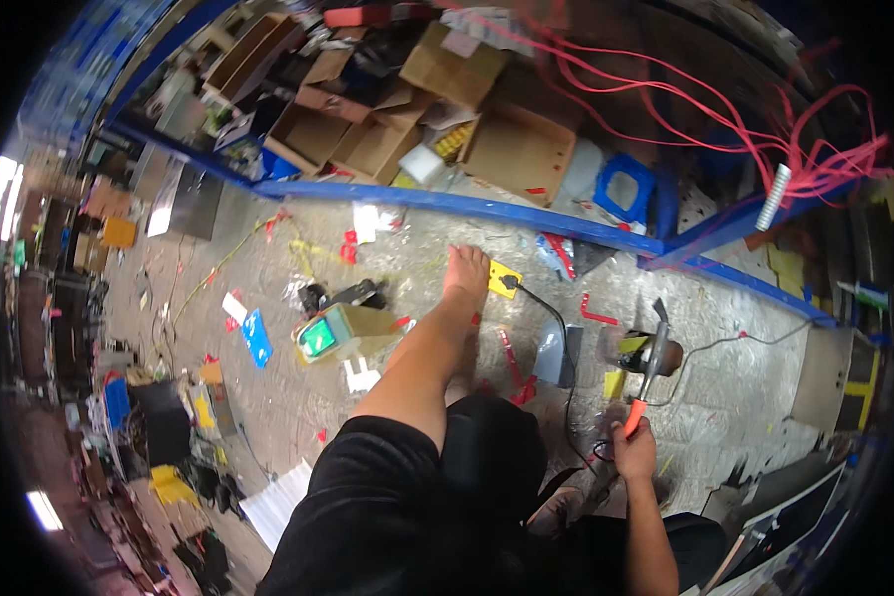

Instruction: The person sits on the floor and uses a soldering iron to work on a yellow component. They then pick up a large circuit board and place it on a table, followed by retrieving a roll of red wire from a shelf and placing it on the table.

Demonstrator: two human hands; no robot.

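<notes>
My left hand (466,271) reaches down to the floor beside a yellow power socket block (506,279). Its fingers are bent and close together, and their tips are hidden, so what they hold, if anything, does not show. A black plug sits in the block, its cable (558,316) running back toward my feet. In my right hand (635,455) is a hammer (652,372), closed around its orange grip, with the metal head pointing away from me. Under the shaft lies a dark, round-ended tool or motor (666,356), partly covered by the hammer.
Ahead stands a blue metal rack (447,202) loaded with open cardboard boxes (520,149). Red cables (725,109) hang at its right. A clear container with a green item (343,333) stands left of my arm. Red scraps, a blue piece (256,338) and a grey box (556,355) litter the floor.
</notes>
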